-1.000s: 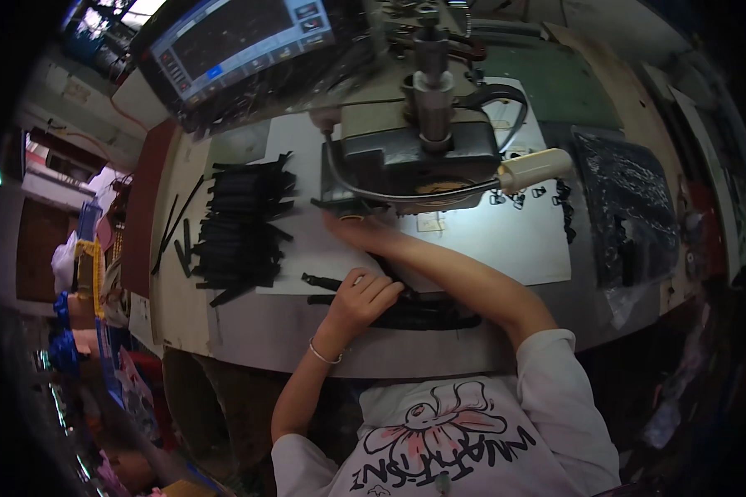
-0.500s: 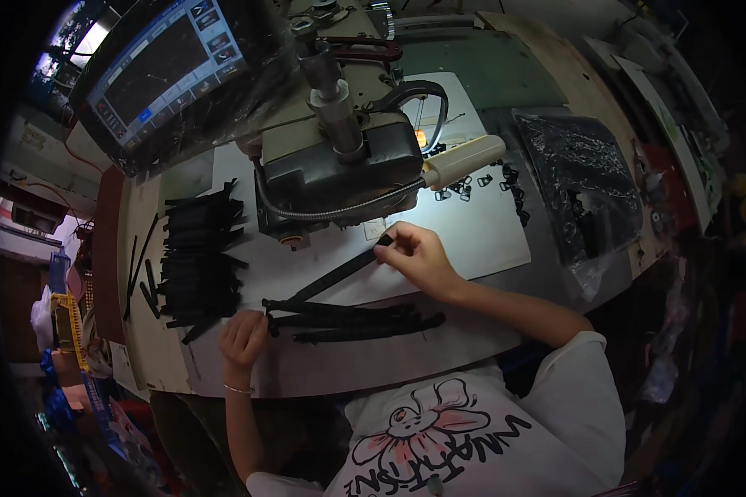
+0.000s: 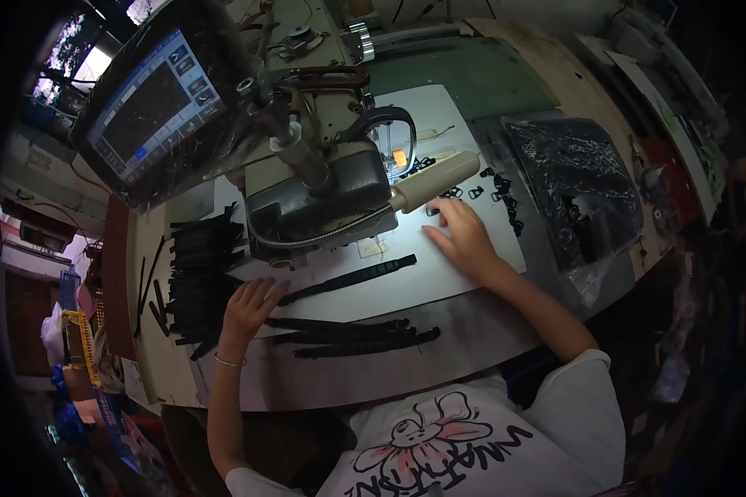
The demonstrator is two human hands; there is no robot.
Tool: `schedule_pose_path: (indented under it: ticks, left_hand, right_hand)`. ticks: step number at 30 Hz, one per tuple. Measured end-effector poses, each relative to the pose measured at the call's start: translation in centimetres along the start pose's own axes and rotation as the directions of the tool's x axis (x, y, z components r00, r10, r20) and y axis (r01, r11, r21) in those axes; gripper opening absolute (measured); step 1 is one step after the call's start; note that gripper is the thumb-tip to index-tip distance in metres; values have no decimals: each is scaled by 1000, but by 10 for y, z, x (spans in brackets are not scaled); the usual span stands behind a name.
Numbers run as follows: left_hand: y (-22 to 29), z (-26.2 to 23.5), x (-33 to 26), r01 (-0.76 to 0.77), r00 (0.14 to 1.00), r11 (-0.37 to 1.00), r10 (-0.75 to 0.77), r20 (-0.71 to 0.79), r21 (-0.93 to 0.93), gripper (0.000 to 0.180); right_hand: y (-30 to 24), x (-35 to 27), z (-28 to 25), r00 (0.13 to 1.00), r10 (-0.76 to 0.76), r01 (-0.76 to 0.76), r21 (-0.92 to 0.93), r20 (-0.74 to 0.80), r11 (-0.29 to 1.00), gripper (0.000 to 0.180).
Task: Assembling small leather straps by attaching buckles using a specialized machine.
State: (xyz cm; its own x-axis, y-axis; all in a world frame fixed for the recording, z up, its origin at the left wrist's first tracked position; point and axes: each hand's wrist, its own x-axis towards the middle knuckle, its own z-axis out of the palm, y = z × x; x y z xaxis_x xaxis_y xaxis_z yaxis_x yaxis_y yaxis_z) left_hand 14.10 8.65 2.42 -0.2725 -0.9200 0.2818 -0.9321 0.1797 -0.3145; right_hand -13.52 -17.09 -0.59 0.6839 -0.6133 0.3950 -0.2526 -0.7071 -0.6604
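Strap work at a sewing station is in hand, and this looks like the gap between one piece and the next. A single black strap (image 3: 348, 278) lies loose on the white plate of the bench (image 3: 323, 385), slanting from the front of the sewing machine (image 3: 323, 199) down toward the left hand (image 3: 249, 308). That hand rests flat at the strap's near end, fingers spread and closed on nothing, touching or just beside it; the contact is too small to settle. The right hand (image 3: 464, 240) lies open, palm down, on the lit plate just below the machine's pale handle (image 3: 435, 180), near a scatter of small black buckles (image 3: 493, 189); its grip is wide and empty.

Three more straps (image 3: 352, 337) lie in a row along the bench edge nearest the person, and a thick stack of straps (image 3: 201, 277) sits to the left. A black plastic bag (image 3: 576, 195) lies at the right, a control screen (image 3: 149, 103) stands upper left.

As a judgement, the next move calls for a fingertip pinch on one buckle and a firm hold on the strap end to bring both under the needle.
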Motion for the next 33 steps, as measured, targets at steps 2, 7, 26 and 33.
schedule_pose_path:
  ticks: [2, 7, 26, 33]
  left_hand:
    - [5, 5, 0, 147, 985, 989, -148, -94, -19, 39]
    - [64, 9, 57, 368, 833, 736, -533, -151, -568, 25]
    - [110, 17, 137, 302, 711, -673, -313, 629, -676, 17]
    - [115, 17, 129, 287, 699, -603, -399, 593, -744, 14]
  right_hand:
    - [13, 9, -3, 999, -35, 32, -78, -33, 996, 22]
    - [30, 9, -3, 994, -106, 106, 12, 30, 994, 13]
    - [-31, -23, 11, 899, 276, -416, 856, 339, 306, 19]
    - [-30, -27, 8, 817, 282, -561, 807, 503, 187, 25]
